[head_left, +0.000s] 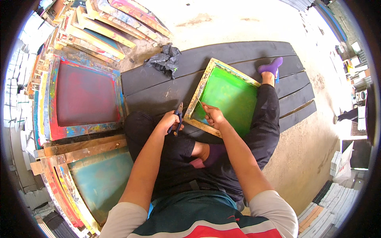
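A wooden screen-printing frame with bright green mesh [228, 95] rests tilted on my outstretched right leg, over black boards [238, 53]. My left hand [170, 122] is shut on a pair of dark-handled pliers [177, 118] whose tip points up at the frame's left rail. My right hand [213, 115] grips the frame's lower left corner, fingers pinched at the mesh edge. My right foot wears a purple sock [271, 66].
To my left lie a frame with red mesh [85, 97] and a teal-mesh one [101, 178], with more paint-stained frames stacked behind [103, 27]. A crumpled black plastic bag [164, 59] sits on the boards. White stacked sheets [323, 214] stand at lower right.
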A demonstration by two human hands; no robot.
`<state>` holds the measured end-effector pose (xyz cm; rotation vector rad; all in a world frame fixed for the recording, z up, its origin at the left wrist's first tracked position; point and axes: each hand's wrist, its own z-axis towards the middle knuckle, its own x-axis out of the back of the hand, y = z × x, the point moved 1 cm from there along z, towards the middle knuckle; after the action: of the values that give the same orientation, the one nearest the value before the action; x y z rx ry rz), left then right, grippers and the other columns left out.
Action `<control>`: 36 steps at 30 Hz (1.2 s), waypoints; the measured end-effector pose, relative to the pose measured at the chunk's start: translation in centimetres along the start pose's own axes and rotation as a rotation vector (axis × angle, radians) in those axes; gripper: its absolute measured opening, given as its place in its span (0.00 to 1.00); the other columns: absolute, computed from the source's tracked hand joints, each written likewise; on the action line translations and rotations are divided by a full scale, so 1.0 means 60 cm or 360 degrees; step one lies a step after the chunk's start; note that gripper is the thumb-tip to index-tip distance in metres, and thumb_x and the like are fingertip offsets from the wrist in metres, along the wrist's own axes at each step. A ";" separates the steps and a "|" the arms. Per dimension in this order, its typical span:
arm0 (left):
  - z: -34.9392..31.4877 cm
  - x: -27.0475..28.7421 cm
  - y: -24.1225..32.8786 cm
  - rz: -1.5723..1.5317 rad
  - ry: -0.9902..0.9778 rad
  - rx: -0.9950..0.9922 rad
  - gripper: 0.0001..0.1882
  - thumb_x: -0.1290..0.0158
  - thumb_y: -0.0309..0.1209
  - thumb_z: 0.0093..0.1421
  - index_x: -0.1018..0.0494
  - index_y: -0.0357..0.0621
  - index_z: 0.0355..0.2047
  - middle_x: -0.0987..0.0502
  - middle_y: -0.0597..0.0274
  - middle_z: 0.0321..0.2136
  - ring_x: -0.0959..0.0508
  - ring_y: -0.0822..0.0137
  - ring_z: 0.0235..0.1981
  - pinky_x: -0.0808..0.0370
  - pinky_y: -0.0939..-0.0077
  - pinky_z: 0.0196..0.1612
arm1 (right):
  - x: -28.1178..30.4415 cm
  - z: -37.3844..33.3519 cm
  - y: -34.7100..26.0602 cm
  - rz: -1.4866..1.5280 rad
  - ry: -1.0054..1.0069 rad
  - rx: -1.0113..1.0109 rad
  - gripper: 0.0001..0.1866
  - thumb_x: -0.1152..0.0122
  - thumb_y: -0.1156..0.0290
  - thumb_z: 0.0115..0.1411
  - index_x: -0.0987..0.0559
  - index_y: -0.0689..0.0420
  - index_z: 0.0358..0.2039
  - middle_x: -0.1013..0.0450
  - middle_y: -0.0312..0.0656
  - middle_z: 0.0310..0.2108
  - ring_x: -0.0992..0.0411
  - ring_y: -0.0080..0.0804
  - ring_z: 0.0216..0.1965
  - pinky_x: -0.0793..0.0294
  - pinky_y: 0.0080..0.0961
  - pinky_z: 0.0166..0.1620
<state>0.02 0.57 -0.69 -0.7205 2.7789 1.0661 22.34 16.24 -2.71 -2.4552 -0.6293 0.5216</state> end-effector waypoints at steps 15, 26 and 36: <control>-0.006 -0.003 0.003 -0.0044 -0.0008 0.0006 0.19 0.54 0.19 0.53 0.34 0.39 0.48 0.25 0.53 0.36 0.17 0.53 0.30 0.15 0.60 0.33 | -0.063 -0.069 0.018 -0.1893 0.0793 0.0821 0.21 0.48 0.60 0.69 0.27 0.32 0.62 0.20 0.57 0.38 0.21 0.61 0.39 0.21 0.55 0.43; 0.001 -0.014 0.011 0.0070 -0.0064 0.0010 0.26 0.54 0.18 0.52 0.35 0.39 0.54 0.29 0.55 0.33 0.17 0.53 0.28 0.18 0.60 0.29 | -0.074 -0.050 0.017 -0.1750 0.0781 0.0658 0.20 0.45 0.60 0.68 0.24 0.37 0.60 0.20 0.56 0.41 0.21 0.54 0.44 0.22 0.49 0.47; -0.010 -0.008 0.012 0.0073 -0.0021 0.0008 0.24 0.54 0.18 0.53 0.35 0.39 0.52 0.28 0.53 0.33 0.17 0.53 0.28 0.17 0.59 0.29 | -0.058 -0.049 0.010 -0.0994 0.0517 0.0590 0.19 0.41 0.63 0.67 0.21 0.44 0.58 0.21 0.55 0.44 0.21 0.54 0.45 0.23 0.43 0.48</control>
<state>0.18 0.84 0.28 -0.6502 2.7988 1.0675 21.07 12.74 0.01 -1.8077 -0.9983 -0.0155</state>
